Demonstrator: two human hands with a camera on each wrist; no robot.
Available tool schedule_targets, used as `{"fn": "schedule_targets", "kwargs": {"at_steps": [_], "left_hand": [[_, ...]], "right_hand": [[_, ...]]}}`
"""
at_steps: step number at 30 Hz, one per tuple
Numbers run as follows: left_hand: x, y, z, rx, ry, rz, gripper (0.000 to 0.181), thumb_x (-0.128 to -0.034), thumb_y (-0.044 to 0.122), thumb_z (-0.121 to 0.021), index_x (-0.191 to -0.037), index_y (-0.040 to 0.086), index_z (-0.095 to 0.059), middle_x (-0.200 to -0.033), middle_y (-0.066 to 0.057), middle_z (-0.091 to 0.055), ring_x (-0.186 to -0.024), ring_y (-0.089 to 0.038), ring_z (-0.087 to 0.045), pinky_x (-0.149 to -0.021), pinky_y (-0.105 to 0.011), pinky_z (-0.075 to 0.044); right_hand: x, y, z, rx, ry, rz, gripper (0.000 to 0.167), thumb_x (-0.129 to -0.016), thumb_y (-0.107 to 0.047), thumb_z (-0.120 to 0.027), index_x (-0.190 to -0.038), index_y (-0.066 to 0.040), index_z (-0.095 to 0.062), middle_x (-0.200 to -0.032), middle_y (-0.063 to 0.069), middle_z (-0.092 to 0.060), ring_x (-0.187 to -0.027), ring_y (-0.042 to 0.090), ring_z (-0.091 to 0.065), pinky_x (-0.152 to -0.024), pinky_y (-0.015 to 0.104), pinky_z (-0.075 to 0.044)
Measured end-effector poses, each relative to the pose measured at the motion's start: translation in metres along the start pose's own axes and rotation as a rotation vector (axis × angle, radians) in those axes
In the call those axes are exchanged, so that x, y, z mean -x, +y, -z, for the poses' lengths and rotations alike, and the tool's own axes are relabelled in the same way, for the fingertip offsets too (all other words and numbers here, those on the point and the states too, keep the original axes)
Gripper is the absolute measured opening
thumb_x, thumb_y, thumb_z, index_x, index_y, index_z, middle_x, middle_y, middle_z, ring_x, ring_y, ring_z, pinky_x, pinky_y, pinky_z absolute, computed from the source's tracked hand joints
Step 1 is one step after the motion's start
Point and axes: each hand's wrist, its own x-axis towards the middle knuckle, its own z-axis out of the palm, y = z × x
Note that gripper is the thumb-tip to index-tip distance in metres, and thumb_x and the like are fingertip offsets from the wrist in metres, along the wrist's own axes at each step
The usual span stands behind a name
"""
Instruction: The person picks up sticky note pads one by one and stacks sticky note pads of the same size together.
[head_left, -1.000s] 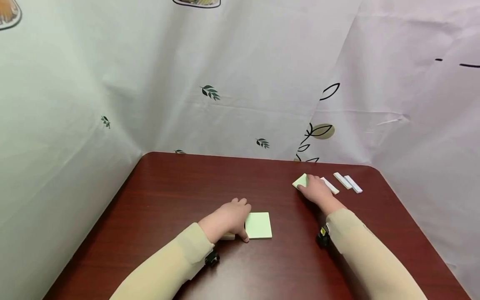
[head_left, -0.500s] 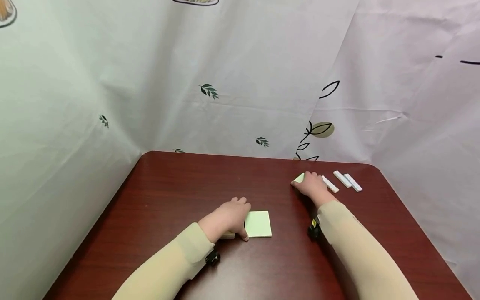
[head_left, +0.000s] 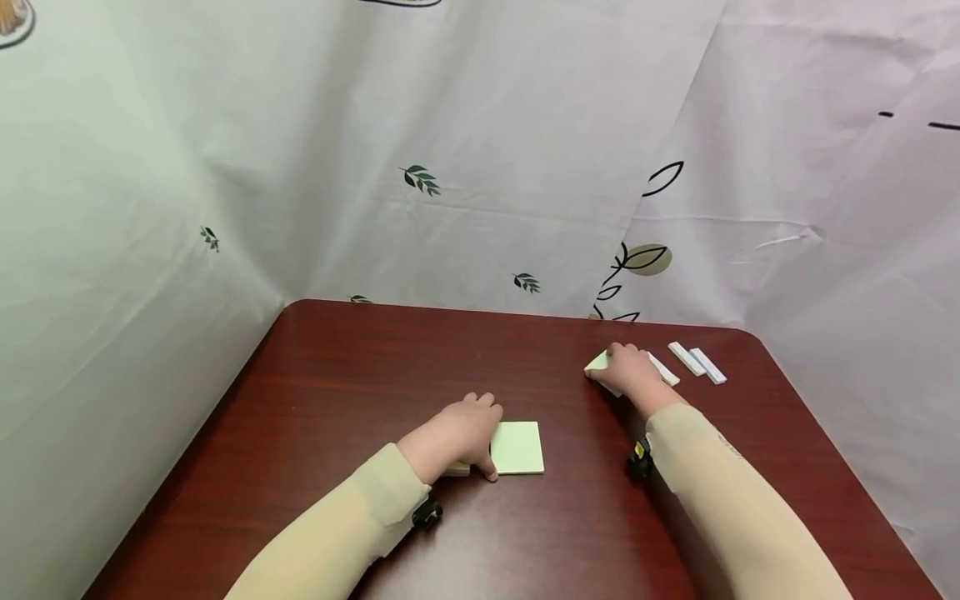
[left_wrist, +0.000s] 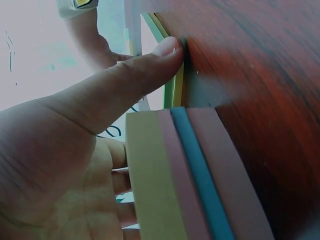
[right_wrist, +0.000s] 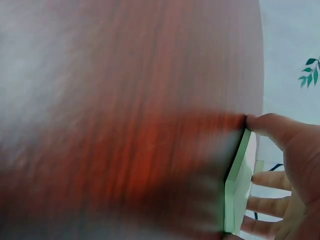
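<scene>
A light green square pad (head_left: 517, 448) lies mid-table, its green and yellow side edge (left_wrist: 176, 92) showing in the left wrist view. The left hand (head_left: 456, 433) rests at its left side, thumb by the near corner, fingers extended toward the far one. Under that palm is a stack (head_left: 457, 471) with yellow, pink and blue layers (left_wrist: 156, 175), partly hidden from above. Farther back on the right, the right hand (head_left: 632, 375) grips another light green pad (head_left: 600, 362). In the right wrist view the thumb is at one corner of this pad (right_wrist: 240, 175), with fingers across it.
Beside the right hand lies a narrow white block (head_left: 664, 370). Two more, a white one (head_left: 686, 358) and a bluish-white one (head_left: 708, 367), lie farther right, side by side. Pale printed sheeting (head_left: 480, 150) hangs behind the dark red table (head_left: 360, 367) and along its sides.
The right thumb has moved to the left corner of the far pad, and the right forearm has shifted slightly left overall. More of that pad's near edge shows than half a second ago. The left hand stays put.
</scene>
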Motion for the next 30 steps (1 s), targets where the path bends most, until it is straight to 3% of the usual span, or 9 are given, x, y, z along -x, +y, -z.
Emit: {"fn": "schedule_targets", "kwargs": {"at_steps": [11, 23, 30], "left_hand": [[0.000, 0.000, 0.000, 0.003, 0.010, -0.011, 0.081, -0.0639, 0.055, -0.089, -0.123, 0.010, -0.059, -0.116, -0.005, -0.051, -0.101, -0.022, -0.049, -0.079, -0.035, -0.051], [0.001, 0.001, 0.002, 0.007, 0.010, -0.013, 0.078, -0.0638, 0.054, -0.089, -0.121, 0.009, -0.059, -0.111, -0.004, -0.051, -0.099, -0.021, -0.048, -0.079, -0.034, -0.051], [0.002, 0.002, 0.002, 0.013, 0.012, -0.001, 0.076, -0.0623, 0.053, -0.090, -0.117, 0.010, -0.060, -0.108, -0.003, -0.049, -0.097, -0.022, -0.047, -0.077, -0.032, -0.050]], "right_hand": [[0.018, -0.001, -0.003, 0.076, 0.003, 0.098, 0.065, -0.083, -0.049, -0.072, -0.121, 0.002, -0.059, -0.107, 0.020, -0.061, -0.089, 0.034, -0.059, -0.077, 0.051, -0.049], [0.050, -0.011, -0.015, 0.133, 0.042, 0.268, 0.054, -0.080, -0.047, -0.075, -0.116, -0.008, -0.066, -0.111, 0.015, -0.063, -0.095, 0.035, -0.058, -0.075, 0.048, -0.049], [0.076, -0.022, -0.022, 0.147, 0.081, 0.375, 0.056, -0.077, -0.044, -0.078, -0.117, -0.006, -0.067, -0.113, 0.014, -0.064, -0.099, 0.034, -0.059, -0.075, 0.045, -0.050]]}}
